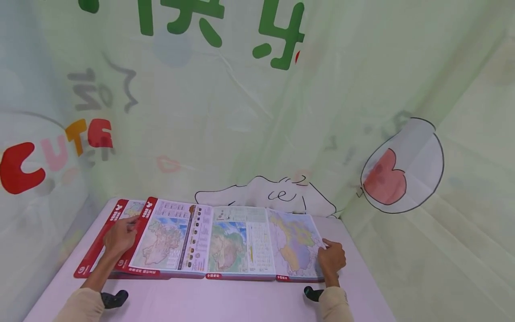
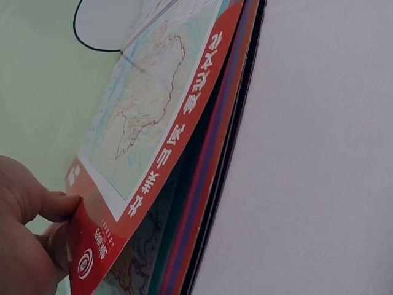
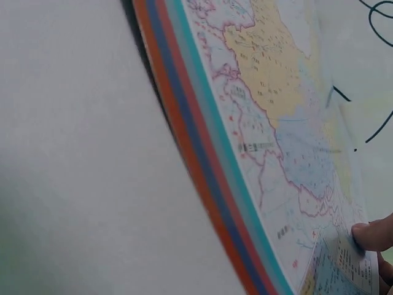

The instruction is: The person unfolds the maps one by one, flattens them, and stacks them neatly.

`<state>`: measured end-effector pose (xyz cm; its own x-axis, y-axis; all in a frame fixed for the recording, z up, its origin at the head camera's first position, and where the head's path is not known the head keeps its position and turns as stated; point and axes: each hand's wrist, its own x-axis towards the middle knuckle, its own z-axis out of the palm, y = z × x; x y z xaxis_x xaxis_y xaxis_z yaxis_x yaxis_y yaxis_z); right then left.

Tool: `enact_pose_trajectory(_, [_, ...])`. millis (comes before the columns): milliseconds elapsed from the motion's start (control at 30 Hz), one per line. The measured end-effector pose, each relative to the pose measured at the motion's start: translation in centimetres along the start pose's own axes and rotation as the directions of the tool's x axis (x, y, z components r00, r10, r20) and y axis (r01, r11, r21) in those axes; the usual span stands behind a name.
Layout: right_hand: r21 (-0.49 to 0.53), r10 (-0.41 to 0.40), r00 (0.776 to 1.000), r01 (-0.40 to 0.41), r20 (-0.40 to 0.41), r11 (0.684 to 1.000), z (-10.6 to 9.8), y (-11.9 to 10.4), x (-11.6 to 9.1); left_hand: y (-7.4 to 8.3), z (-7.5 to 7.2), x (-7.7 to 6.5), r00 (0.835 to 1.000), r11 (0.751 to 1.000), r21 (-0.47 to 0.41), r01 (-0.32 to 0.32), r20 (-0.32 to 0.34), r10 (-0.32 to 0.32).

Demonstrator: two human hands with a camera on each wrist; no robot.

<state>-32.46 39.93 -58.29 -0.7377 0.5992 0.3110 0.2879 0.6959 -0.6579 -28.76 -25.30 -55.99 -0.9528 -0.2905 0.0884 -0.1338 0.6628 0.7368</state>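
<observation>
A wide fold-out map book (image 1: 229, 246) lies spread across the pale table, its panels printed with maps and text. At its left end a red-bordered cover flap (image 2: 95, 215) is raised, and my left hand (image 1: 120, 237) pinches its edge between thumb and fingers. Below that flap, another red-edged sheet (image 1: 94, 250) shows further left. My right hand (image 1: 332, 257) grips the right edge of the rightmost map panel (image 1: 295, 241), thumb on top of the page. Colored layered page edges (image 3: 202, 147) run along the near side in the right wrist view.
The pale table (image 1: 217, 304) extends in front of the book. Behind and at both sides hangs a light green cloth (image 1: 241, 134) with printed drawings and letters. Black wrist mounts (image 1: 115, 299) sit by both sleeves.
</observation>
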Motion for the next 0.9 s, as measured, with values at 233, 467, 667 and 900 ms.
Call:
enact_pose_trajectory(233, [0.041,0.029,1.0,-0.028,-0.013,0.999,0.1,0.6,0.6,-0.7,0.8,0.6,0.999,1.0,0.017,0.024,0.047,-0.025])
enact_pose_trajectory(467, [-0.027,0.059,0.998,-0.06,-0.026,0.998,2.0,1.8,1.9,-0.5,1.3,0.4,0.999,0.994,0.11,-0.029,-0.018,0.031])
enact_pose_trajectory(667, [-0.113,-0.018,1.0,0.017,-0.013,0.993,0.3,-4.1,-1.0,-1.5,0.9,0.0,0.993,0.985,0.161,-0.058,-0.091,0.073])
enact_pose_trajectory(900, [0.065,-0.478,0.876,0.474,0.063,0.878,-0.9,-14.2,-7.6,-3.2,-0.7,-0.6,0.969,0.972,0.216,-0.096,-0.202,0.141])
